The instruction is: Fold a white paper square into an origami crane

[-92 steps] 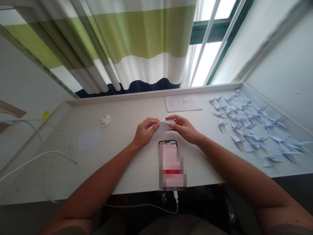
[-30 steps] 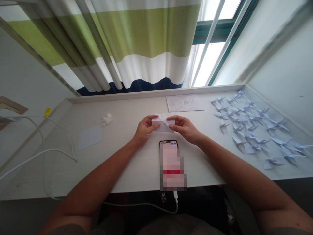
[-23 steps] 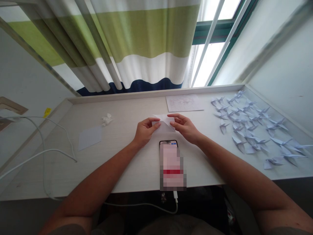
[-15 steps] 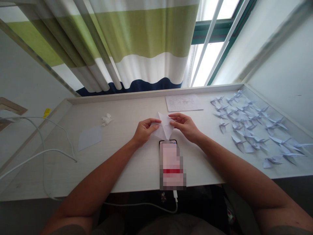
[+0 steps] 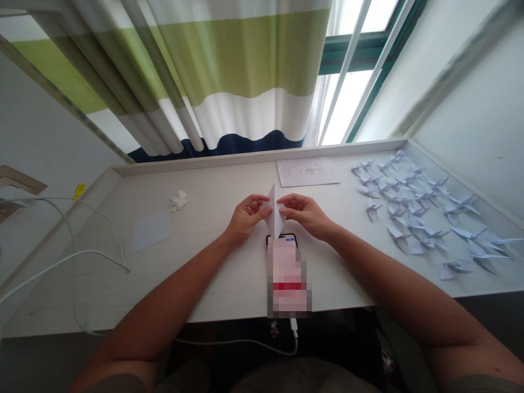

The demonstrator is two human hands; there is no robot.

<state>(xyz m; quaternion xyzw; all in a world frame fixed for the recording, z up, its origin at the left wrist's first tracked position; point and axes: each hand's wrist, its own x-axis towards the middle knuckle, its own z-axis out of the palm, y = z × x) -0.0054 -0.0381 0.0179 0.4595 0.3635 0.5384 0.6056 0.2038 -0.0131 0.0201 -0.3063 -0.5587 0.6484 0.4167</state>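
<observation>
Left edge: a smooth white cable (image 5: pixel 73 256) curves across the wood-grain desk (image 5: pixel 213 278).
Beside it: a flat pale paper square (image 5: pixel 150 232) and a crumpled white scrap (image 5: pixel 178 201).
Left hand (image 5: pixel 248 214): closed, pinching the paper.
Folded white paper (image 5: pixel 275 212): a narrow, pointed shape, upright between both hands, just above the phone (image 5: pixel 281 238); earlier it spread as a wider kite.
Right hand (image 5: pixel 303 213): closed, pinching the opposite side.
Far right: a handwritten sheet (image 5: pixel 308 171), then crisp pale-blue origami cranes (image 5: pixel 409 213).

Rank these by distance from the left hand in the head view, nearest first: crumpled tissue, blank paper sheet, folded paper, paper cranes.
1. Folded paper: touching the left hand, on its right.
2. Crumpled tissue: to the hand's left.
3. Blank paper sheet: farther left.
4. Paper cranes: far right.
</observation>
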